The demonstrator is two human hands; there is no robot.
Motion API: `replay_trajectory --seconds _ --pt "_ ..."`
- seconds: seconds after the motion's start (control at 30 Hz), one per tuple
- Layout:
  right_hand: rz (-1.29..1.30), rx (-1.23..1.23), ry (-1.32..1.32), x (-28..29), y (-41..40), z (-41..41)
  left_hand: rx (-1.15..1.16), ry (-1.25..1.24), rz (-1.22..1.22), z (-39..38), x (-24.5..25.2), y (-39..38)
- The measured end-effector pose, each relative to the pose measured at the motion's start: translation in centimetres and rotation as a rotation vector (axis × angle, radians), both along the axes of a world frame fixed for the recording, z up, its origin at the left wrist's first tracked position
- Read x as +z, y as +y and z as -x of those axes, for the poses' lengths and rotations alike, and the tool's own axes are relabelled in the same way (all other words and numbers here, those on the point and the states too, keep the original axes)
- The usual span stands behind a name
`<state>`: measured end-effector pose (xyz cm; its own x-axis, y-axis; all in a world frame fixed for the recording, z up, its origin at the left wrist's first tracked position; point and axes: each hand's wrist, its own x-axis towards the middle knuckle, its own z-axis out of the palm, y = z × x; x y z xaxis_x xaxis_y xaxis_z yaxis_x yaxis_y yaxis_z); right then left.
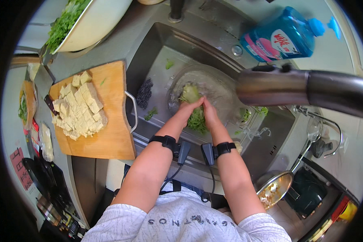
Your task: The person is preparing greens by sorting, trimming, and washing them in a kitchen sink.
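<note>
My left hand (186, 110) and my right hand (209, 112) are both closed around a bunch of leafy greens (196, 120), its pale stems pointing away from me and its leaves towards me. The bunch is over a round, clear basin of water (227, 81) inside the stainless steel sink (157, 57). My fingertips meet above the bunch, and parts of the fingers are hidden behind it. A dark scouring pad (144, 93) and loose green leaves (151, 113) lie on the sink floor left of the basin.
Left of the sink, cubed tofu (80, 109) lies on a wooden cutting board (115, 145). A bowl of greens (90, 27) stands at the upper left. The faucet (272, 87) juts in from the right, below a blue soap bottle (278, 36). A metal strainer (276, 190) holds food scraps at lower right.
</note>
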<state>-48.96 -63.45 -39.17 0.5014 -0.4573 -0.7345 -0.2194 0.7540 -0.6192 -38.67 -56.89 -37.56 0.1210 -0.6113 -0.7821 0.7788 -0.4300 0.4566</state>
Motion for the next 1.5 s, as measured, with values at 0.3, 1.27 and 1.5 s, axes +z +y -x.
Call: replay_trajectory --seconds 0.3,1.27,1.5 --pt "-0.02 -0.196 -0.52 10.7 0.5 2.1 -0.173 -0.272 0.277 -0.2 6.8 -1.7" --pt "0.874 -0.162 -0.439 20.4 6.4 1.2 -0.185 -0.56 0.638 -1.1 17.7 1.3" --pt "1.154 -0.054 -0.019 17.6 7.4 -3.4 -0.052 -0.177 0.621 -3.6 16.0 2.5"
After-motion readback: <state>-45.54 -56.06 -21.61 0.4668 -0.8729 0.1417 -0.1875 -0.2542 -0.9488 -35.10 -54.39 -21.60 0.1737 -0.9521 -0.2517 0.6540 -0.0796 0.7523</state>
